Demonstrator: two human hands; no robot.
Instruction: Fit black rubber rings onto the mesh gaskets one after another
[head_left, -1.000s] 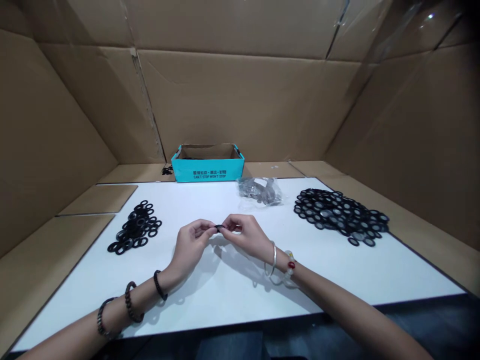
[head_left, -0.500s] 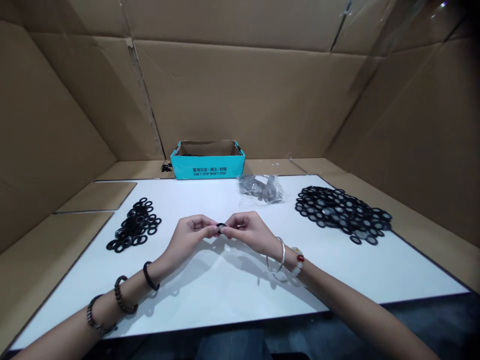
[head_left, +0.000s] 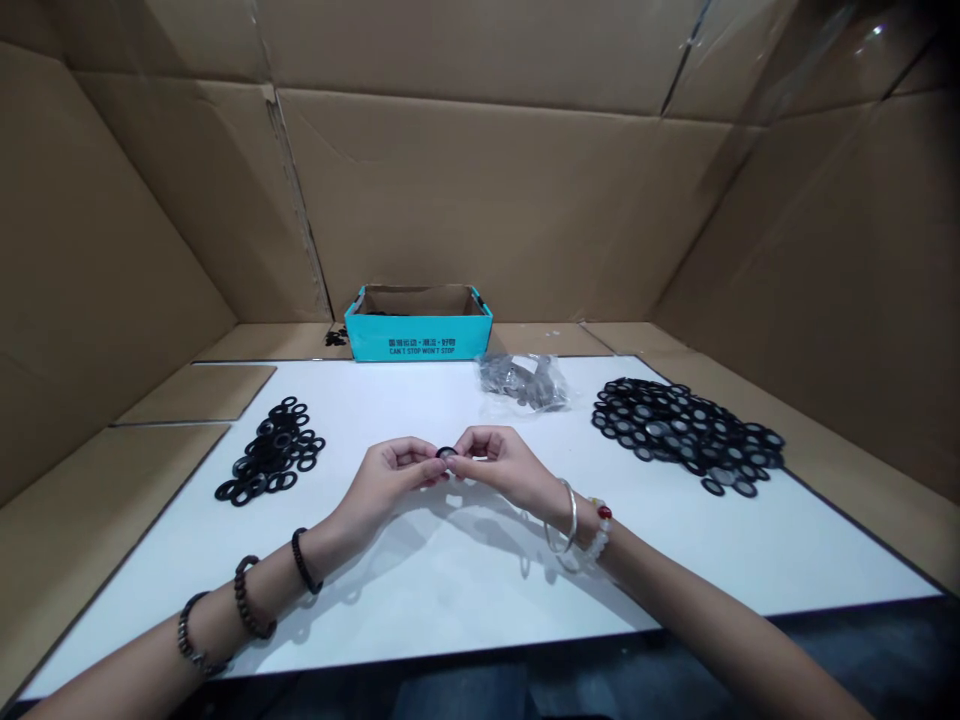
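While raised, both hands (head_left: pixel 450 470) pinch one ring (head_left: pixel 445 453).

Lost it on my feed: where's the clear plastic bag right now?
In the head view the plastic bag lies on the white table, far side, between the teal box and the large ring pile.

Flat white tabletop (head_left: pixel 465 580), bordered left, right and behind by brown cardboard sheets (head_left: pixel 82 520). Bears on its left part a small loose heap of black rings (head_left: pixel 271 455), several overlapping. Holds on its right part a wider spread of black discs (head_left: pixel 686 430), many with grey centres. Carries near the far edge a crumpled clear plastic bag (head_left: pixel 525 382) of dark parts. Just behind that edge, an open teal box (head_left: pixel 418 335), with a few black bits (head_left: pixel 335 339) beside its left end.
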